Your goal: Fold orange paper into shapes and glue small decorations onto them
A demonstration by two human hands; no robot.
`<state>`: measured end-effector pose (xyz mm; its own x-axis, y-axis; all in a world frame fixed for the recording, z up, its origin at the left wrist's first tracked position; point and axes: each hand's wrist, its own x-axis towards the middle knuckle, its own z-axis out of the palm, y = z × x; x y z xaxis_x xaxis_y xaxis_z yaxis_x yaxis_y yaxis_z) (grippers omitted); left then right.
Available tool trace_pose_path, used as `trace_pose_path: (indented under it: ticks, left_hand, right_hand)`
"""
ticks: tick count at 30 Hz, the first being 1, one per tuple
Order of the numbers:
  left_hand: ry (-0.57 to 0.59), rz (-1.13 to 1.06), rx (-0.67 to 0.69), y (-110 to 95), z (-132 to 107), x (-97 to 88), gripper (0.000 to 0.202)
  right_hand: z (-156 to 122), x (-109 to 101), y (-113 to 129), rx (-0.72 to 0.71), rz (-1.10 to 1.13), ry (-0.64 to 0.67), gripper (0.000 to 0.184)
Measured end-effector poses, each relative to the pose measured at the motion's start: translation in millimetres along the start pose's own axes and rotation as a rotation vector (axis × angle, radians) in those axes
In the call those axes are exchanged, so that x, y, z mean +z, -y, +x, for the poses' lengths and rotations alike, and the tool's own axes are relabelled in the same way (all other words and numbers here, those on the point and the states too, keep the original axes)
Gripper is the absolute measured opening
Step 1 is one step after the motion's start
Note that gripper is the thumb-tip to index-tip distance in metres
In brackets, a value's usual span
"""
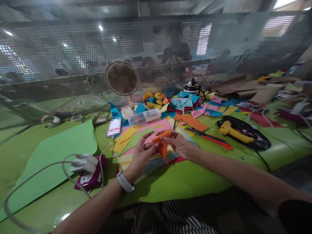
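A folded piece of orange paper [163, 146] is held up between both hands above a stack of coloured sheets [125, 161]. My left hand [143, 151] pinches its left side, thumb towards the front. On the right side, my right hand [181, 144] grips the paper between thumb and fingers. Just beyond my right hand lie a flat orange strip [192, 122] and a pair of scissors [175, 124], partly hidden. A box cutter [214, 139] with an orange-red handle rests to the right. Behind the hands, a clear plastic bottle [138, 119] lies on its side.
Left are a large green sheet [60, 149] and a purple power strip [91, 175] with trailing cables. A small fan [122, 79] stands at the back beside piled folded papers [182, 102]. A yellow glue gun [235, 132] sits on a black tray. Behind a perforated screen [73, 58] is a person.
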<state>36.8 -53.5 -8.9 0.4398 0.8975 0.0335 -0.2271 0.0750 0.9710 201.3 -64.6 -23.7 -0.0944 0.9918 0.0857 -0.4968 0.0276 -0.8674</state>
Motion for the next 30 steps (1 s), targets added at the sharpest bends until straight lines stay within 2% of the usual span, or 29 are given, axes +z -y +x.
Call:
trace_pose_path:
  ticks: [2,5,10,15,20,23,27,30]
  left_hand:
    - [0.01,0.007,-0.012,0.0,-1.4,1.3,0.065]
    - [0.042,0.024,-0.035,1.2,-2.6,2.3,0.07]
    - [0.071,0.032,-0.059,2.9,-1.0,3.1,0.073]
    - [0.041,-0.006,-0.108,2.9,0.0,3.7,0.078]
    - [0.052,0.004,-0.142,6.8,-0.2,0.1,0.062]
    - [0.074,0.033,-0.123,8.3,0.0,-1.6,0.049]
    - [0.032,0.072,-0.131,6.7,0.6,-0.4,0.031]
    - [0.024,0.073,-0.132,4.5,0.9,1.5,0.025]
  right_hand:
    - [-0.7,1.1,-1.0,0.038,0.009,0.012,0.032]
    - [-1.8,2.8,-1.8,0.071,0.006,-0.044,0.027]
    - [-2.4,5.6,-0.4,0.046,0.026,-0.1,0.023]
    - [-1.5,3.7,6.2,0.009,0.008,-0.129,0.024]
    - [-0.3,-0.3,9.9,-0.052,-0.071,-0.173,0.026]
    - [0.3,-1.3,7.3,-0.027,-0.115,-0.171,0.027]
    - [0.2,-1.4,4.5,0.015,-0.128,-0.146,0.027]
    - [-0.8,-0.8,6.5,0.017,-0.108,-0.113,0.029]
